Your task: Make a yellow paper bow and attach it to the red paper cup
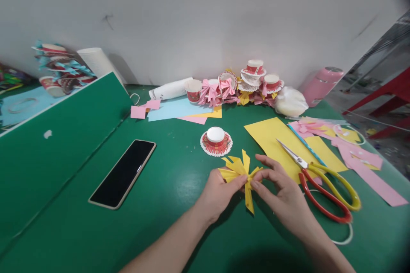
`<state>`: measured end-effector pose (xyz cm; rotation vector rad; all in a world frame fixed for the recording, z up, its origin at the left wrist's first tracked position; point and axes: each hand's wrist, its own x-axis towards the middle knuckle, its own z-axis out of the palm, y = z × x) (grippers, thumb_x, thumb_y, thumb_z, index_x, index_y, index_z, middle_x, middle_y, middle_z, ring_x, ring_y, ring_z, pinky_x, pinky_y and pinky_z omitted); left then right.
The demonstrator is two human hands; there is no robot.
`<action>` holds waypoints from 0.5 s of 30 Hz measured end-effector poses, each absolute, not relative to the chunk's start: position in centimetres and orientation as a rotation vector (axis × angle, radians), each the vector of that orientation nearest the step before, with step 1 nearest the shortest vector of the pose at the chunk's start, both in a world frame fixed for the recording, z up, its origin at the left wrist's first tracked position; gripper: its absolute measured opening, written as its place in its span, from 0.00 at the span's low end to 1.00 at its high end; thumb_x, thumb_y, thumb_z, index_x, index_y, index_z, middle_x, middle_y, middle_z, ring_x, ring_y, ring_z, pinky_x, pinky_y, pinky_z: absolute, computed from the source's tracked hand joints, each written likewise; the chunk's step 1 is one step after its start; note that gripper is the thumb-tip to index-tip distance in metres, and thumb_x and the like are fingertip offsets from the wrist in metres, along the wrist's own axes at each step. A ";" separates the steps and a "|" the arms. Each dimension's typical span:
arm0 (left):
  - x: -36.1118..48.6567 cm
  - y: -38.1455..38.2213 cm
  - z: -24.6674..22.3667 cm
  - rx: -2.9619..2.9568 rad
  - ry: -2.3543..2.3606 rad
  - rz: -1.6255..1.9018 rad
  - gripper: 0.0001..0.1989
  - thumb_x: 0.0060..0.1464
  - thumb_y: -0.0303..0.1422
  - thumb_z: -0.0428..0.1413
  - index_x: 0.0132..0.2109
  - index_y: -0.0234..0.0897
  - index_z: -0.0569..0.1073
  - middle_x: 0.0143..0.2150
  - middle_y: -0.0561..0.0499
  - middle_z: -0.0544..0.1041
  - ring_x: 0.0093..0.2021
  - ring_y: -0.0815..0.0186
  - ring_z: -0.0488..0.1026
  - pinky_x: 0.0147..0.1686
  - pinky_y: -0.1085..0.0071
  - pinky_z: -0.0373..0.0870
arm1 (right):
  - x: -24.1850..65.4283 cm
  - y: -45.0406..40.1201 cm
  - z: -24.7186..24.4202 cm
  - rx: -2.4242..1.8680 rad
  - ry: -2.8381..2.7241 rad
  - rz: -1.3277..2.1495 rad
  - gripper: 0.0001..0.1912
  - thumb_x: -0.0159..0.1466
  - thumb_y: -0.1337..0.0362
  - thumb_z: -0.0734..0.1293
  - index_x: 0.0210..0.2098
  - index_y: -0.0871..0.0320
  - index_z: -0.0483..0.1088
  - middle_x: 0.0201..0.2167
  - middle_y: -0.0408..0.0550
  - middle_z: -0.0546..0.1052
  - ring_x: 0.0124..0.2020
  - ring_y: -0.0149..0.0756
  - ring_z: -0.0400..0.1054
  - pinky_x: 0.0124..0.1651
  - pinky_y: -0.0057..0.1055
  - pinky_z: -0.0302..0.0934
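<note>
Between my two hands is a yellow folded-paper bow (pixel 238 167), its strips fanning out to the left, top and bottom. My left hand (pixel 216 194) pinches it near the middle, thumb on top. With thumb and fingertips, my right hand (pixel 278 187) grips the bow's right side close to the centre. Just beyond the bow, a paper-cup hat (pixel 215 135) with a white top and a fringed red-and-white brim sits on the green table (pixel 179 166). Scissors (pixel 315 172) with one red and one yellow handle lie right of my right hand, over yellow paper (pixel 272 132).
A phone (pixel 123 175) lies at left before a green divider (pixel 64 149). Along the wall are stacked cups (pixel 171 88), decorated cup hats (pixel 254 68), a white plastic bag (pixel 291 101) and a pink bottle (pixel 323 86). A blue pencil-like stick (pixel 306 144) and pink paper strips (pixel 368 175) lie at right.
</note>
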<state>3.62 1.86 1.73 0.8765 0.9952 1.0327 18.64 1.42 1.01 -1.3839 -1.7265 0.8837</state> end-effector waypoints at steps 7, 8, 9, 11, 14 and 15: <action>3.7 1.8 1.8 0.857 0.961 1.009 0.10 0.44 0.36 0.59 0.24 0.32 0.71 0.23 0.54 0.67 0.25 0.72 0.61 0.27 0.75 0.59 | 18.6 1.5 1.6 -1.381 -1.767 0.901 0.08 0.58 0.59 0.63 0.25 0.55 0.67 0.49 0.53 0.66 0.56 0.46 0.57 0.51 0.44 0.57; 3.7 1.8 1.7 0.844 0.954 1.019 0.10 0.44 0.36 0.59 0.24 0.32 0.71 0.23 0.53 0.68 0.26 0.71 0.62 0.28 0.74 0.60 | 18.6 1.5 1.6 -1.379 -1.765 0.896 0.08 0.58 0.60 0.63 0.26 0.55 0.67 0.48 0.53 0.67 0.55 0.46 0.57 0.51 0.44 0.57; 3.7 1.8 1.6 0.836 0.944 1.029 0.10 0.44 0.36 0.59 0.25 0.32 0.71 0.24 0.53 0.68 0.26 0.71 0.62 0.28 0.74 0.60 | 18.6 1.5 1.6 -1.378 -1.763 0.891 0.07 0.58 0.60 0.63 0.26 0.55 0.68 0.48 0.53 0.67 0.55 0.46 0.58 0.51 0.44 0.57; 3.7 1.9 1.4 0.835 0.926 1.043 0.10 0.44 0.35 0.59 0.24 0.32 0.71 0.24 0.53 0.68 0.26 0.71 0.63 0.29 0.74 0.60 | 18.6 1.5 1.6 -1.382 -1.758 0.880 0.07 0.58 0.60 0.64 0.26 0.55 0.67 0.47 0.53 0.67 0.55 0.46 0.58 0.50 0.43 0.58; 3.7 1.9 1.2 0.843 0.930 1.049 0.11 0.45 0.35 0.59 0.22 0.32 0.69 0.23 0.53 0.68 0.26 0.71 0.62 0.29 0.74 0.59 | 18.6 1.4 1.7 -1.391 -1.759 0.876 0.07 0.57 0.61 0.63 0.26 0.55 0.67 0.49 0.52 0.66 0.55 0.46 0.57 0.51 0.43 0.57; 3.7 1.9 1.2 0.845 0.932 1.051 0.11 0.45 0.34 0.59 0.22 0.32 0.69 0.23 0.54 0.68 0.26 0.71 0.62 0.29 0.74 0.59 | 18.6 1.4 1.7 -1.394 -1.761 0.879 0.07 0.57 0.61 0.63 0.26 0.55 0.67 0.49 0.52 0.66 0.56 0.46 0.57 0.52 0.43 0.56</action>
